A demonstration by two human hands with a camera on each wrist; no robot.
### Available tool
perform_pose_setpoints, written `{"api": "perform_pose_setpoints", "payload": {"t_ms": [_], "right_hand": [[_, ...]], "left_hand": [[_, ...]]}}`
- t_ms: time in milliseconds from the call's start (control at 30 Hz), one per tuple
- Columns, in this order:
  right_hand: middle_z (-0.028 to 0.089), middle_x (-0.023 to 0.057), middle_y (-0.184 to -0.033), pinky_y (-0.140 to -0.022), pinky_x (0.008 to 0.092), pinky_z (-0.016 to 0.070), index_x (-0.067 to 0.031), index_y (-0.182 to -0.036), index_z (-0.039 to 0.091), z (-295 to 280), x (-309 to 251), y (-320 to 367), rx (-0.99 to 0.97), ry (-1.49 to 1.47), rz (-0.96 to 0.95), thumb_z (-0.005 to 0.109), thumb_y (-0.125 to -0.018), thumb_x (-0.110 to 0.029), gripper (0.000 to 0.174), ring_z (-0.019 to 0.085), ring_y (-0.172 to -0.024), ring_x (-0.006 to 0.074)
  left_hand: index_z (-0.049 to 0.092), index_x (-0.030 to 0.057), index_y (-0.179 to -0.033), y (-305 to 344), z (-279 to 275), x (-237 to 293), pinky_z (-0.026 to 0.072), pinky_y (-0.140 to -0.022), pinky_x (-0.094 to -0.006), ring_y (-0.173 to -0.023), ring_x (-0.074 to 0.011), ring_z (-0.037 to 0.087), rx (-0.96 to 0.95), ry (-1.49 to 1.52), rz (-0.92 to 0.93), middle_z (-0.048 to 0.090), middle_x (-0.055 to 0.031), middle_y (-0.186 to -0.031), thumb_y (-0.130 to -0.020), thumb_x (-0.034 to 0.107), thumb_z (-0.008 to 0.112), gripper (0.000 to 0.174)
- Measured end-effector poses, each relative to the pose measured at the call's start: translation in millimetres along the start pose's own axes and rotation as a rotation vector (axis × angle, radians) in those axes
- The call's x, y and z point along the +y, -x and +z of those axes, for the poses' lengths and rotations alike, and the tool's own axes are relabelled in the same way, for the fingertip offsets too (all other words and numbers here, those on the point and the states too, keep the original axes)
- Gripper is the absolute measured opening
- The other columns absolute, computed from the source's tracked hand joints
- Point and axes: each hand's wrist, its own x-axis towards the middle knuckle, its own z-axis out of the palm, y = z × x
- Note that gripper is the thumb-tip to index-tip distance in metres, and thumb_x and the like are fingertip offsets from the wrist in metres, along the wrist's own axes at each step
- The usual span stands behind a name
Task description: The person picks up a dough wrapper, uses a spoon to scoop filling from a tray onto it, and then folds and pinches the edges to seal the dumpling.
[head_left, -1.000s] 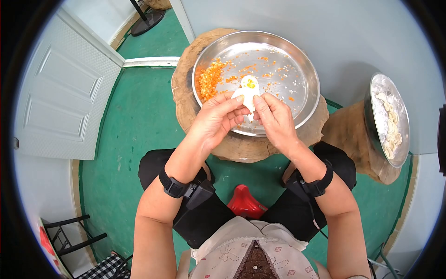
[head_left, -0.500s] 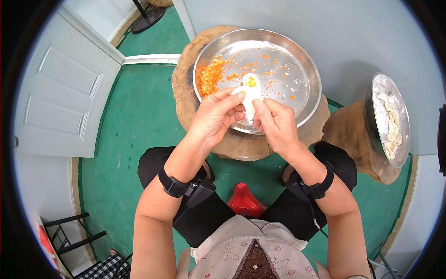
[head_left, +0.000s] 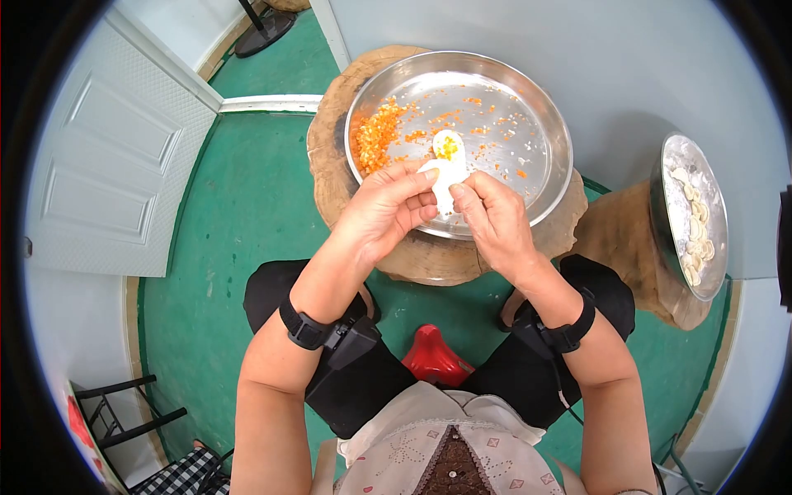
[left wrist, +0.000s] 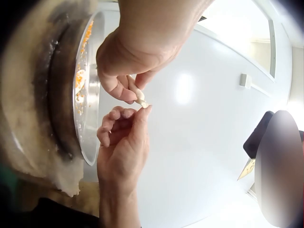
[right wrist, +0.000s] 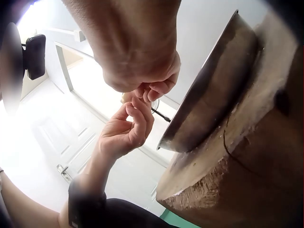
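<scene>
A white piece of dough (head_left: 444, 183) is pinched between both hands over the near rim of a round metal tray (head_left: 554, 186). My left hand (head_left: 386, 206) grips its left edge with thumb and fingers; my right hand (head_left: 495, 214) pinches its right edge. Just beyond the dough lies a white spoon-like shape with orange-yellow bits (head_left: 448, 147). In the left wrist view the dough (left wrist: 137, 92) appears as a folded strip between the fingertips. The right wrist view shows the hands close together, with the dough mostly hidden. Orange and yellow chopped filling (head_left: 377, 136) is heaped at the tray's left.
The tray stands on a wooden stump (head_left: 330, 177). At the right, a metal bowl (head_left: 672, 153) with several shaped dumplings (head_left: 697, 224) leans on another stump (head_left: 619, 239). A red object (head_left: 433, 355) is between the knees; a white door (head_left: 115, 157) is at the left.
The right thumb and fingers have shifted slightly along the dough's edge. Both hands still hold the dough in nearly the same place.
</scene>
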Motion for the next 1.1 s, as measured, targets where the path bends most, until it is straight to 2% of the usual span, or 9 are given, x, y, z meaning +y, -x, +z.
{"api": "perform_pose_setpoints", "payload": {"t_ms": [300,500,667,867,967,1100], "right_hand": [[0.046,0.0164,-0.057,-0.049,0.0333,0.0373,0.0018,-0.072,0.048,-0.7,-4.7,0.0,-0.028,-0.032,0.049,0.049,-0.084,-0.017,0.023,0.045,-0.049,0.0247],[0.045,0.0172,-0.054,-0.047,0.0342,0.0368,0.0020,-0.067,0.046,1.1,-1.5,-0.2,-0.001,-0.053,0.103,0.048,-0.083,-0.015,0.024,0.045,-0.047,0.0257],[0.045,0.0166,-0.053,-0.047,0.0342,0.0371,0.0021,-0.067,0.047,3.9,-2.6,0.2,0.039,0.006,0.079,0.048,-0.084,-0.017,0.025,0.044,-0.046,0.0242],[0.044,0.0160,-0.052,-0.048,0.0337,0.0369,0.0020,-0.066,0.047,-5.4,-6.8,2.7,-0.020,-0.168,0.130,0.047,-0.086,-0.020,0.029,0.043,-0.045,0.0233],[0.044,0.0155,-0.053,-0.047,0.0334,0.0364,0.0019,-0.066,0.047,-6.4,-2.3,-1.6,-0.005,0.012,0.193,0.048,-0.085,-0.020,0.029,0.042,-0.046,0.0237],[0.044,0.0151,-0.055,-0.047,0.0341,0.0358,0.0016,-0.065,0.047,0.8,2.0,0.4,0.017,0.023,0.054,0.051,-0.084,-0.019,0.029,0.042,-0.048,0.0251]], "left_hand": [[0.057,0.0037,-0.090,1.4,4.0,-0.3,0.0453,-0.060,-0.0208,-0.067,-0.0076,0.053,0.047,-0.073,0.032,0.057,-0.0008,-0.076,-0.078,0.010,0.059,0.013],[0.057,0.0040,-0.093,1.0,1.4,-0.6,0.0460,-0.061,-0.0215,-0.071,-0.0081,0.055,0.021,-0.092,0.029,0.059,-0.0016,-0.080,-0.078,0.010,0.060,0.017],[0.056,0.0035,-0.097,4.1,9.7,0.4,0.0471,-0.062,-0.0217,-0.075,-0.0094,0.056,0.100,-0.133,0.060,0.059,-0.0032,-0.085,-0.078,0.009,0.059,0.020],[0.054,0.0024,-0.101,4.6,8.0,4.2,0.0466,-0.065,-0.0229,-0.078,-0.0108,0.056,0.079,-0.111,0.084,0.059,-0.0045,-0.087,-0.078,0.007,0.059,0.025],[0.054,0.0020,-0.102,5.1,6.6,5.6,0.0462,-0.065,-0.0231,-0.077,-0.0110,0.056,0.079,-0.085,0.081,0.060,-0.0048,-0.088,-0.077,0.008,0.059,0.026],[0.054,0.0032,-0.101,5.7,6.2,6.1,0.0477,-0.064,-0.0227,-0.078,-0.0093,0.055,0.050,-0.053,0.011,0.059,-0.0035,-0.090,-0.078,0.008,0.059,0.024]]}}
